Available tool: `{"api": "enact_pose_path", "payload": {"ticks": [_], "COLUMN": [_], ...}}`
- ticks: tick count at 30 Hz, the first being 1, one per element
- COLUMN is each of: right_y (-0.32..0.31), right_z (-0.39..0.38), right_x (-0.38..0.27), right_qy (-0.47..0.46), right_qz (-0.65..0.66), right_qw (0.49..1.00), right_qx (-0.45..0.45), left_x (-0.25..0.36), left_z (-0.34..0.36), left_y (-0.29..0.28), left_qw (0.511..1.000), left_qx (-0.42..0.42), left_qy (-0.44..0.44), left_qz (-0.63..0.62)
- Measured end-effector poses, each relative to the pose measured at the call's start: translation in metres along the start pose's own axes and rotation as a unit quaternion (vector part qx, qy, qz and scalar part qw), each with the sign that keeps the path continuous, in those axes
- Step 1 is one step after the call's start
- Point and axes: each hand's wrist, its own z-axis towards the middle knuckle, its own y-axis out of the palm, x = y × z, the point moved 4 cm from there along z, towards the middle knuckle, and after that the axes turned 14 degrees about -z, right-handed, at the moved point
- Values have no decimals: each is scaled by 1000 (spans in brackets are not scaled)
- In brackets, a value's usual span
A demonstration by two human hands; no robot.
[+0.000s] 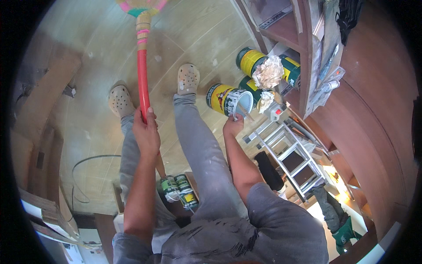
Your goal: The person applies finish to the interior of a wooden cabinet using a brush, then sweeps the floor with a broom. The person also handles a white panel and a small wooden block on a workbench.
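My left hand (146, 134) is closed around the red handle of a broom (143, 75), whose bristle head lies at the top edge of the view, partly cut off. The handle runs on below the hand behind my forearm. My right hand (233, 126) is closed at the rim of a green and yellow paint can (218, 97), tilted with its mouth toward me. Whether the fingers hold the rim itself or a wire handle is hard to tell. A thin stick (245, 111) sticks out of the can's mouth, which looks pale inside.
More paint cans (250, 59) and a crumpled cloth (269, 72) stand beside a wooden shelf unit (304, 53) at the right. A metal ladder (285, 154) is at the lower right. Smaller cans (170, 188) sit near my legs. A dark cable (74, 176) curves over the floor at the left.
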Motion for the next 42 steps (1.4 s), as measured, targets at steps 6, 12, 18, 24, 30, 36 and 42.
{"api": "enact_pose_path", "payload": {"ticks": [6,12,18,24,30,36,42], "right_y": [74,78,-106,-242,-222,-182,-165], "right_z": [16,33,-75,-124,-12,169,196], "right_x": [26,15,-83,-150,-208,-308,-238], "right_qy": [212,321,-163,-245,-236,-244,-38], "right_qz": [29,346,220,255,210,89,103], "right_qw": [977,879,812,849,927,966,972], "right_qx": [-10,-65,-516,-393,-200,-6,-205], "left_x": [1,-7,9,50,79,39,26], "left_z": [-1,-16,-77,-108,-145,-233,-226], "left_y": [4,3,20,78,-43,-182,-180], "left_qw": [999,998,994,973,964,879,890], "left_qx": [-17,-39,-69,-196,-148,-68,-9], "left_qy": [18,3,-12,20,80,-84,-44], "left_qz": [-39,-47,-84,-123,208,464,454]}}
